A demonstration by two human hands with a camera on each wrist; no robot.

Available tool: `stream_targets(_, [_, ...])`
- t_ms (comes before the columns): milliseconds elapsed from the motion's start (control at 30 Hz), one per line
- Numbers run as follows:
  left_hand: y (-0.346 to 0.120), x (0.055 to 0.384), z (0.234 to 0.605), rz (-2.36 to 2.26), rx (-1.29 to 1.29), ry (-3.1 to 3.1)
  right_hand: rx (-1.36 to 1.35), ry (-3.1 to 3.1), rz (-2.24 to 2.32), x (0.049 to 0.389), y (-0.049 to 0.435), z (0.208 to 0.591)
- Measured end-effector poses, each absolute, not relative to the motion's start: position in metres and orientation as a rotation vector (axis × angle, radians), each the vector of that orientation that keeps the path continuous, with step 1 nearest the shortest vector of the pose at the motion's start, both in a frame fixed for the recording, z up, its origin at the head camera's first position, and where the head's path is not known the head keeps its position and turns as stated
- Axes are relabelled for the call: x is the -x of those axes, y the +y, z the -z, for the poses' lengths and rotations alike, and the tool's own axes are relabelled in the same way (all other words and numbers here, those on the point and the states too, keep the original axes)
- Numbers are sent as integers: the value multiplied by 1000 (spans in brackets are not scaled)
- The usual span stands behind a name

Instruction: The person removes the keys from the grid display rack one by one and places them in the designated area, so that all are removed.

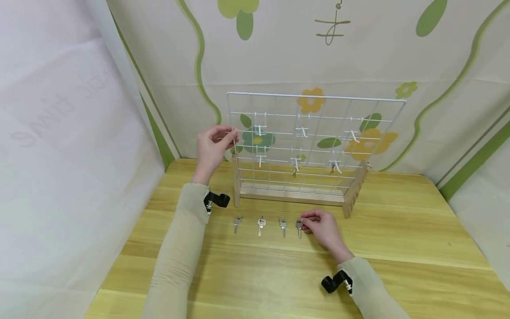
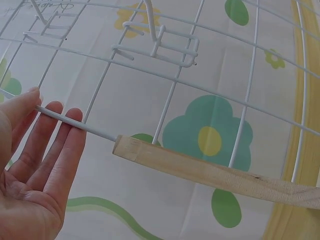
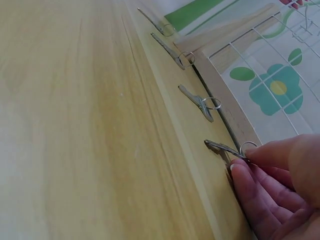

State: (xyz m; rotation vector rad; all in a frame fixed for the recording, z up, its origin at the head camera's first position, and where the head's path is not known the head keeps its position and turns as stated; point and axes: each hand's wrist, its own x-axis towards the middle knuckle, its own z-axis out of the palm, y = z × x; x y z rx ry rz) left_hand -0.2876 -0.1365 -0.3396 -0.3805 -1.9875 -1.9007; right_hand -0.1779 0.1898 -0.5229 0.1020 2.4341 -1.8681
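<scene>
My left hand pinches the left edge wire of a white wire grid rack, thumb on one side and fingers on the other. My right hand pinches a metal key by its head, close over the table, and its small ring shows by the thumb. To the left of that key, three more keys with rings lie in a row: one key, another key and a far-left key. Keys hang from the lower middle hook and the lower right hook.
The grid stands in a wooden base on the wooden table. White hooks, such as the upper left hook, sit in two rows on it. Behind hangs a flower-print curtain. Black wrist cameras are strapped to both sleeves.
</scene>
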Motion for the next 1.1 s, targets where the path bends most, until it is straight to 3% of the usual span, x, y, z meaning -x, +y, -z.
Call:
stream_targets(567, [-137,288,339,1899,405,-1978,-73,2661,1623,178,198,514])
stream_targets(1100, [-138,287,341,1909,416,-1973,76,2669,2101,207,176,413])
